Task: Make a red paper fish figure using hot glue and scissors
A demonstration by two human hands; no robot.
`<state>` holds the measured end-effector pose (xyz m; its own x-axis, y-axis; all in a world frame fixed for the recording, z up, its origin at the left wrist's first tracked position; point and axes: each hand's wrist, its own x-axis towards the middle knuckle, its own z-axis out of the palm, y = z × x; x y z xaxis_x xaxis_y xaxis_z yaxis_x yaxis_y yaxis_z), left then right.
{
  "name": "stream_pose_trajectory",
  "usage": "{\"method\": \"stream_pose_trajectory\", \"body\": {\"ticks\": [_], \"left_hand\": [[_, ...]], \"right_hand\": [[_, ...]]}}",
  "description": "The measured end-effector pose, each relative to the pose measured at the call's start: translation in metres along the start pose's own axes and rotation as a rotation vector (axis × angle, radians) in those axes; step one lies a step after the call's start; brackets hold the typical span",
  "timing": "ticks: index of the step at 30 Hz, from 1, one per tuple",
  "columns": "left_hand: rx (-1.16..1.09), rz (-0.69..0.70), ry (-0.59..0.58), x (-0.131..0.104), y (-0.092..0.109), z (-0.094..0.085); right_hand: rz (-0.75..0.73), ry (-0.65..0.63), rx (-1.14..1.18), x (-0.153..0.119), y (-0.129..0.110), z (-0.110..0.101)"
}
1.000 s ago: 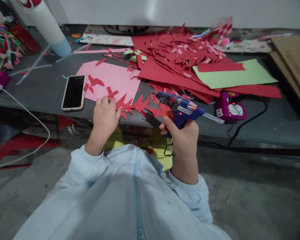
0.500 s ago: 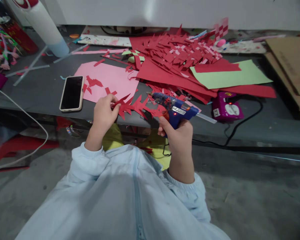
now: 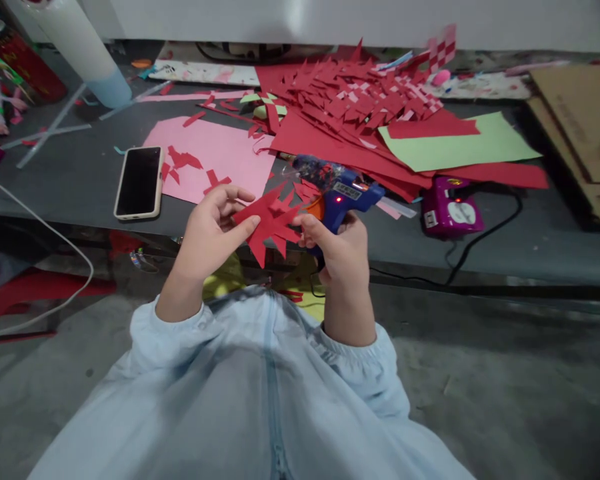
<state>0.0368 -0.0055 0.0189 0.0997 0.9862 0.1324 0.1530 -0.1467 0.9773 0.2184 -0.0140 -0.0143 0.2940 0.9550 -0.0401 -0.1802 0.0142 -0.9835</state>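
Observation:
Between thumb and fingers, my left hand [image 3: 213, 227] pinches the left end of a spiky red paper cutout [image 3: 267, 223], held above the table's front edge. My right hand [image 3: 337, 247] is wrapped round the handle of a blue glue gun [image 3: 335, 187], whose small red light is lit. The gun's nozzle points left, above the pink sheet's right edge. My right thumb and fingertips are by the right end of the cutout; whether they grip it is hard to tell. Red scraps lie on the pink paper [image 3: 220, 150] behind my left hand.
A phone [image 3: 139, 183] lies left of the pink sheet. Behind are piled red cutouts [image 3: 350, 93] and a green sheet [image 3: 460, 143]. A purple power adapter [image 3: 453, 210] with a black cord sits right; cardboard [image 3: 580, 120] beyond. A bottle [image 3: 87, 57] stands back left.
The red cutout has been lifted and turned to show its broad face. My right hand and the glue gun have moved slightly left and up, and the gun's nozzle now sits farther left.

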Motion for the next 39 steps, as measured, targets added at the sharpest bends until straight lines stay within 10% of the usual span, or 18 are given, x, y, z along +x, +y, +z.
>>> {"method": "stream_pose_trajectory", "body": {"ticks": [9,22,39], "left_hand": [[-0.089,0.038,-0.01,0.0,0.002,0.016],[-0.291,-0.225,-0.023,-0.015,-0.014,0.047],[-0.332,-0.299,-0.109,-0.007,-0.017,0.046]], "right_hand": [[0.143,-0.042,0.074,-0.001,-0.004,0.002],[-0.053,0.17,0.009,-0.002,0.003,0.007],[-0.088,0.183,-0.024,-0.003,0.007,0.007]]}}
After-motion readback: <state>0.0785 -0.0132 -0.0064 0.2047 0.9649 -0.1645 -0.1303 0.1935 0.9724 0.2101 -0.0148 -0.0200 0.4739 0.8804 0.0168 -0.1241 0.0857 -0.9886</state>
